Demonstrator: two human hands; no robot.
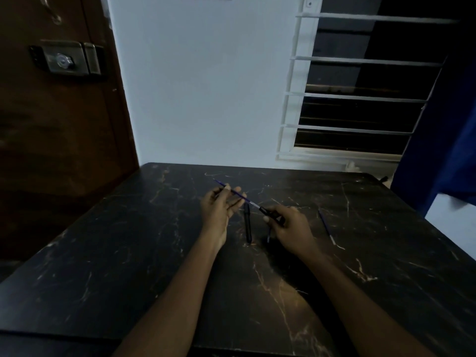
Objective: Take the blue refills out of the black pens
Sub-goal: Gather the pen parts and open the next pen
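Note:
My right hand (289,225) grips a black pen barrel (271,215) above the middle of the dark table (128,253). A thin blue refill (238,194) sticks out of the barrel's front end and slants up to the left. My left hand (219,207) pinches the refill near its far end between thumb and fingers. A second black pen (247,224) lies on the table between my hands, pointing away from me. A loose blue refill (325,225) lies on the table to the right of my right hand. A short bluish piece (268,237) shows under my right hand.
The table has a black marbled top with pale veins. Behind it stands a white wall (206,86). A brown door with a metal lock (67,59) is at the left, a barred window (360,86) at the right, and a blue curtain (443,150) at the far right.

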